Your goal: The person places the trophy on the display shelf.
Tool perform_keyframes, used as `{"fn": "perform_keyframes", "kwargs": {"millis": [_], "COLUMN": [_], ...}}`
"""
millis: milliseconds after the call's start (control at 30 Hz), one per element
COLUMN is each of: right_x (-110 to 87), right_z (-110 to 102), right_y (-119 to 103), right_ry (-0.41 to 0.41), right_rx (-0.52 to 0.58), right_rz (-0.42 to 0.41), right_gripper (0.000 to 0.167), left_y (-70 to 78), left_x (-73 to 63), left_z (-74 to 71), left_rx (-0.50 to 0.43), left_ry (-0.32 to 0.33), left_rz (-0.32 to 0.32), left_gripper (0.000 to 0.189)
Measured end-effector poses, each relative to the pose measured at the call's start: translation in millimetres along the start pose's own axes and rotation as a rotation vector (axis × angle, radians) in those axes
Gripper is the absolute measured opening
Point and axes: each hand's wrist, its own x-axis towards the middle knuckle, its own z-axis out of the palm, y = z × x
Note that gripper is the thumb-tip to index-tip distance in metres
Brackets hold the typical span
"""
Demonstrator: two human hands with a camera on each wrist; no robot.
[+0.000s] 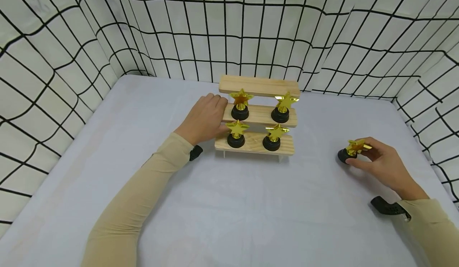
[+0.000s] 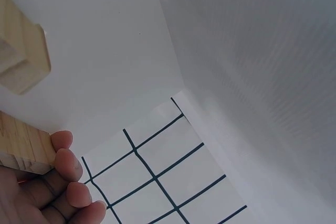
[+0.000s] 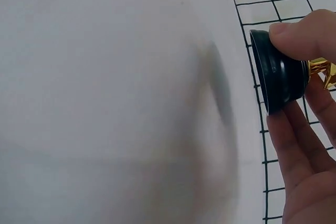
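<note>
A three-tier wooden display stand rests on the white-covered table. My left hand grips its left end at the middle plank; in the left wrist view, bent fingers lie against the end of a plank. Two gold star trophies with black bases, a left one and a right one, stand on the middle plank. Another two, left and right, occupy the lowest plank. Off to the right, my right hand holds a star trophy, thumb and fingers around its black base.
Black wire grid panels over white walls enclose the table at the back and both sides. The stand's top plank bears no trophy. The right-hand panel rises beyond my right hand.
</note>
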Motion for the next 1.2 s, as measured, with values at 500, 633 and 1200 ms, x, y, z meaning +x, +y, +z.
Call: {"fn": "perform_keyframes", "kwargs": {"millis": [500, 633, 1200], "right_x": [22.6, 29.6, 59.8], "right_z": [-11.7, -14.6, -17.7], "right_y": [-33.2, -43.9, -86.5], "right_ry": [0.023, 0.027, 0.057], "right_rx": [-0.013, -0.032, -0.048], "right_rz": [-0.030, -0.027, -0.077], "right_gripper": [0.048, 0.049, 0.054], "left_y": [1.4, 1.1, 0.6], "left_x": [-0.4, -0.8, -0.6], "left_z": [-4.4, -3.6, -3.5], "left_rx": [0.021, 0.024, 0.018], "left_ry": [-0.018, -0.012, 0.009], "left_rz": [0.002, 0.006, 0.018], "left_gripper": [0.069, 0.069, 0.068]}}
